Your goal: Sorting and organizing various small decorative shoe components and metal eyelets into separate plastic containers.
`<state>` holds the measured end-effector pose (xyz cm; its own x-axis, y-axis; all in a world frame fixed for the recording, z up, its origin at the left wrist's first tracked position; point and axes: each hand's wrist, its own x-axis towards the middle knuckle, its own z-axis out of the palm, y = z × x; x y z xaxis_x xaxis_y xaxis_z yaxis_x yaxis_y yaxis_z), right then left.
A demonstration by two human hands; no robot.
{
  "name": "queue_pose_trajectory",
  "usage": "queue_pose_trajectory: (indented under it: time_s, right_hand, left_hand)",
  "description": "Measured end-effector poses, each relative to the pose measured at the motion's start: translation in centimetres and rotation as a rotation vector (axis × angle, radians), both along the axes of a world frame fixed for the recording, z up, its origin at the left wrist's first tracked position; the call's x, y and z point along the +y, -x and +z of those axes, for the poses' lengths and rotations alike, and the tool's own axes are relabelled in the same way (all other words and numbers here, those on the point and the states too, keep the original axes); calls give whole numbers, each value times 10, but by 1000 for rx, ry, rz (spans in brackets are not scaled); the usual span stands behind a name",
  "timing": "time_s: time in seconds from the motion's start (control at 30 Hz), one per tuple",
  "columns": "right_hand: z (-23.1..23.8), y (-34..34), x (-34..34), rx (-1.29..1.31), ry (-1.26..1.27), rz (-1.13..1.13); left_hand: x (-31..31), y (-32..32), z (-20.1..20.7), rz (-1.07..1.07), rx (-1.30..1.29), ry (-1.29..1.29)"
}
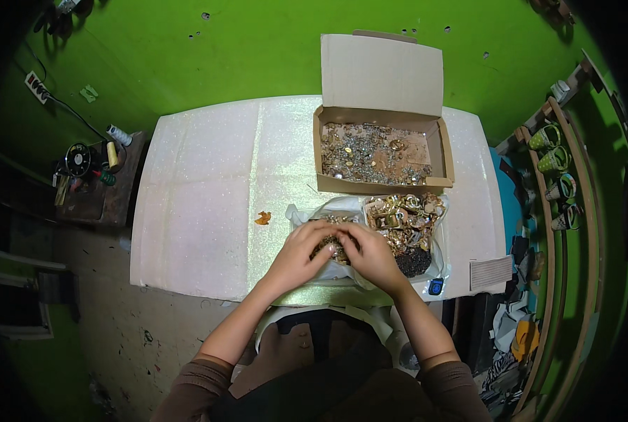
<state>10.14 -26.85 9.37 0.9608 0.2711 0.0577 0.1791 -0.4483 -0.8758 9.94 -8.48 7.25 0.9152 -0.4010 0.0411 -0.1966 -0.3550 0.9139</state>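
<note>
sleeved arms (222,343) converge, fingers (314,231) over trinkets (335,247) in a lined container (343,204).

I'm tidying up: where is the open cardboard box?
The cardboard box stands right of centre in the head view, far on the table, just beyond the golden trinkets.

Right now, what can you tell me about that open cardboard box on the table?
The cardboard box is light brown and rectangular, its lid raised upright at the back. Small silvery and gold-toned bits litter its floor, thickest toward the left, with bare cardboard showing at right. It sits flat near the table's far edge, right of centre. The left hand and right hand are both clear of it.
</note>
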Motion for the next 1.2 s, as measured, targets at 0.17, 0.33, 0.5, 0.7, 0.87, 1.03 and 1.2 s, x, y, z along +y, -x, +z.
queue_pose_trajectory:
  time_s: [0.17, 0.33, 0.5, 0.7, 0.87, 1.03, 1.2]
  right_hand:
    - [-9, 22, -7, -198, 153, 125]
    - [-19, 38, -14, -264, 277, 326]
    - [-34, 26, -18, -631, 542, 515]
    - [-61, 2, -12, -787, 679, 786]
    - [-71, -15, -6, -831, 646, 902]
    - [-83, -23, -5, -825, 609, 980]
    - [-92, -25, -8, -864, 497, 973]
  left_hand:
    - [3, 18, -7, -127, -402, -536]
    - [4, 18, -27, -144, -480, -661]
    - [1, 6, -40, -130, -577, -663]
    - [-3, 0, -51, -100, -616, -633]
    - [-1, -2, -62, -91, -593, -649]
    - [1, -4, -66, -70, -549, -643]
    - [1, -6, -65, -96, -510, -654]
